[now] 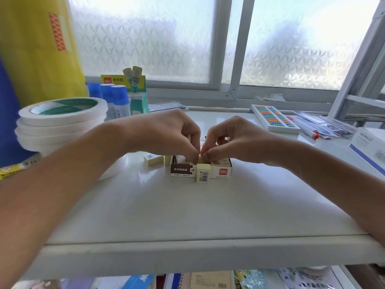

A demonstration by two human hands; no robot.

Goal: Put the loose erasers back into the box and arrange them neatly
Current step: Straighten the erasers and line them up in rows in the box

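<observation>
The desk (145, 215) edge runs closest to the camera, bare white up to the box (220, 171), which sits near the centre with its long axis running 3 to 9 o'clock. Both forearms reach in from the sides and meet right over it.

The left hand (166, 132) and right hand (233, 138) are together above the box's middle, fingertips pinched and almost touching one another. They seem to be pressing or pinching something small at the box's top; what exactly is between them is hidden by the fingers, so I cannot tell whether either one is clamped on an eraser.

One eraser (203, 174) stands upright against the box's front face, at 6 o'clock from the fingertips and just below them, barcode facing the camera, its long axis vertical. Two more lie outside the box at about 9 o'clock from it: a flat eraser (153, 159) with its long axis roughly 3 to 9, and a standing eraser (167, 160) just beside the box's left end.

The next pick probably turns on this: the front eraser is equally close to both hands, directly beneath, while the two at 9 o'clock lie nearer the left hand. The upright one would need lifting over the front wall.
</observation>
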